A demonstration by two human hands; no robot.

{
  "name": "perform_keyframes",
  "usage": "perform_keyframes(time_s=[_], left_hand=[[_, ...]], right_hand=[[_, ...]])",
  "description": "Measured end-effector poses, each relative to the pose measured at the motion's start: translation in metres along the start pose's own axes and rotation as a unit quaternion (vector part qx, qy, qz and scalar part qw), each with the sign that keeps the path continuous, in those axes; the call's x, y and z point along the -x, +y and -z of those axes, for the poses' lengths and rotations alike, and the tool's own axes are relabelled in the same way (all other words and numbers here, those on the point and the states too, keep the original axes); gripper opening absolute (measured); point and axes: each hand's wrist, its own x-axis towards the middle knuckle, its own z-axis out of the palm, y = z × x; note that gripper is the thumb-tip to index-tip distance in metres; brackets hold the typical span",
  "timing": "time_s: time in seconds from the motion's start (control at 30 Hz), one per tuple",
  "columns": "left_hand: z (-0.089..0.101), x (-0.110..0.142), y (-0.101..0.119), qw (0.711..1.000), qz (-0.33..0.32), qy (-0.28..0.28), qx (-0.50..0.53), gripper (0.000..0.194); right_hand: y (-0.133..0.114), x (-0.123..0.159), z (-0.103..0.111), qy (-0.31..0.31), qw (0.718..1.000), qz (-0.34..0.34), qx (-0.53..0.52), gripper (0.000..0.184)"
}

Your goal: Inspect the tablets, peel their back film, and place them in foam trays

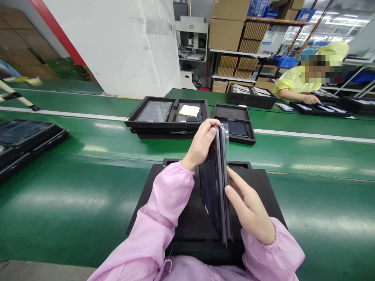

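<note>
LH [201, 143] gripping high; RH [249, 203] lower

Left fingers [210, 123] and right fingers [240, 183] hold dark panels [211, 191] upright above a black surface [258, 195].

Free passage: green bench [328, 203] right of the black board [189, 218]. Obstacles: stacked trays [172, 125] and 1 smaller tray [231, 112] ahead; held upright panels [212, 187] above the board.

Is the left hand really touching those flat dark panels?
Touching. The head view shows the left hand wrapped around the upper end of the dark panels, with no gap between them.
</note>
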Motion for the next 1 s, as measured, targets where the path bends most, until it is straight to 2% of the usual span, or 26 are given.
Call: perform_keyframes(time_s=[0.13,0.2,0.27,0.4,0.57,0.7,0.77,0.87,1.0], left_hand=[[-0.002,0.008,0.022,0.976,-0.079,-0.187,-0.077,0.052],[-0.005,0.012,0.032,0.959,-0.105,-0.237,-0.115,0.057],[-0.009,0.017,0.039,0.946,-0.122,-0.265,-0.141,0.061],[-0.016,0.026,0.046,0.938,-0.138,-0.271,-0.169,0.062],[-0.024,0.033,0.049,0.93,-0.15,-0.267,-0.203,0.062],[-0.03,0.039,0.049,0.936,-0.149,-0.247,-0.201,0.052],[-0.034,0.042,0.048,0.942,-0.146,-0.235,-0.189,0.043],[-0.038,0.046,0.048,0.944,-0.153,-0.23,-0.179,0.036],[-0.04,0.047,0.049,0.945,-0.17,-0.216,-0.175,0.041]], right_hand=[[0.004,-0.008,-0.006,0.125,0.991,0.04,-0.04,0.044],[0.005,-0.009,-0.005,0.163,0.982,0.04,-0.09,0.043],[0.004,-0.007,-0.002,0.176,0.974,0.043,-0.137,0.04],[-0.001,-0.003,0.001,0.173,0.967,0.051,-0.178,0.035],[-0.006,-0.001,0.002,0.227,0.957,0.048,-0.174,0.029],[-0.01,-0.003,0.004,0.238,0.953,0.056,-0.182,0.025],[-0.012,-0.005,0.005,0.264,0.944,0.063,-0.186,0.019],[-0.017,-0.004,0.007,0.307,0.936,0.071,-0.159,0.013],[-0.023,0.0,0.005,0.334,0.936,0.082,-0.078,0.016]])
